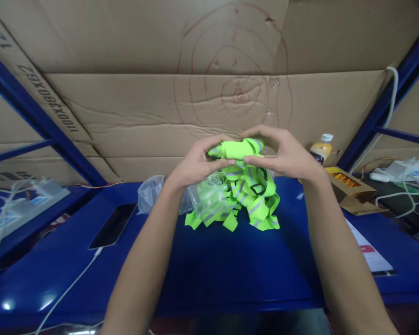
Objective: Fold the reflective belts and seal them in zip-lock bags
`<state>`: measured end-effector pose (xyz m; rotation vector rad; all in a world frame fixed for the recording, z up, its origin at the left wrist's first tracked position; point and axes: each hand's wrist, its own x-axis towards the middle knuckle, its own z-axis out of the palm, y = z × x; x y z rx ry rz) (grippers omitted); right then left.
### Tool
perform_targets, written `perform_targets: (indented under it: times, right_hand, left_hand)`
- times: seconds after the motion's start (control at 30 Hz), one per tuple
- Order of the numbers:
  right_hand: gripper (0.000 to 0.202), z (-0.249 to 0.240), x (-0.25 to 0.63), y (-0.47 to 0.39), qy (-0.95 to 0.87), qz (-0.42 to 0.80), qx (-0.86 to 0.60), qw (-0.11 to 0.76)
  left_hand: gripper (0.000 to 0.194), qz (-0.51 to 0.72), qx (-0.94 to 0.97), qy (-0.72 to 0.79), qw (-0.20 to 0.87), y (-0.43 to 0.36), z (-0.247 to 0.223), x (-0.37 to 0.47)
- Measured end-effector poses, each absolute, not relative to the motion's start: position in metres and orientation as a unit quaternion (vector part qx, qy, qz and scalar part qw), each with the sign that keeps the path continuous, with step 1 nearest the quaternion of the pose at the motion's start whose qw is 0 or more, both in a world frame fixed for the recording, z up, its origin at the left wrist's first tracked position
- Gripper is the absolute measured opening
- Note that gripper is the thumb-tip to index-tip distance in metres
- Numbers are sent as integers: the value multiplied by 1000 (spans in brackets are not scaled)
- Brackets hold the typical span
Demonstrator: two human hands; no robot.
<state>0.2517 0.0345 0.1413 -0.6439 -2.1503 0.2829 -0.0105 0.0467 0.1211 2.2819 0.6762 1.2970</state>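
Note:
Between my two hands is a folded neon-yellow reflective strap (238,150) with grey bands, held up above the blue table. My left hand (199,163) grips its left end, thumb in front and fingers behind. On the other end, my right hand (282,151) closes in the same way, thumb tip near the middle. Below lies a loose heap of matching reflective straps (261,207) with a black buckle (258,189) showing. Clear plastic bags (212,193) partly cover the heap's left side, and another crumpled clear bag (151,193) sits further left.
A phone (113,225) with a white cable lies at the left. To the right stand a bottle with a white cap (321,148), an open cardboard box (351,188) and a printed sheet (370,249). Cardboard with red rings (240,97) backs the blue table (237,274).

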Motion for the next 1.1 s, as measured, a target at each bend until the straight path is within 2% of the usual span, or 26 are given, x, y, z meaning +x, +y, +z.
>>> perform_targets:
  times: [0.1,0.23,0.3,0.37,0.53,0.6,0.73,0.9,1.03,1.1]
  right_hand:
    - [43,142,247,33,-872,89,-273,397]
    - [51,141,246,36,-832,-38,-330,445]
    - [49,139,243,39,-814,-109,-329,467]
    - [39,134,238,44,-795,-176,-316,487]
    - [20,117,229,57,-746,-273,-313,520]
    - [19,112,229,60,-736,-271,-322,530]
    - [22,114,232,63,-753,-220,-319,532]
    - [32,131,245,54,-826,-135,-285,468]
    - [36,142,256,37,-866,-69,-295,398]
    - [33,146,258,30,-838,-45,-302,453]
  left_hand:
    - [44,474,823,254,184,38,128,-13]
    - [42,532,788,273,144,39,127,-10]
    - [38,563,764,283,138,42,122,-5]
    - [38,585,735,292,182,47,116,2]
    - [49,576,654,278,403,54,105,15]
    - [49,573,633,262,449,56,104,15]
    - [44,584,615,251,466,62,104,9]
    - [50,598,567,245,510,74,100,8]
    - [57,641,535,232,499,78,96,12]
    - [57,656,541,219,478,76,95,11]
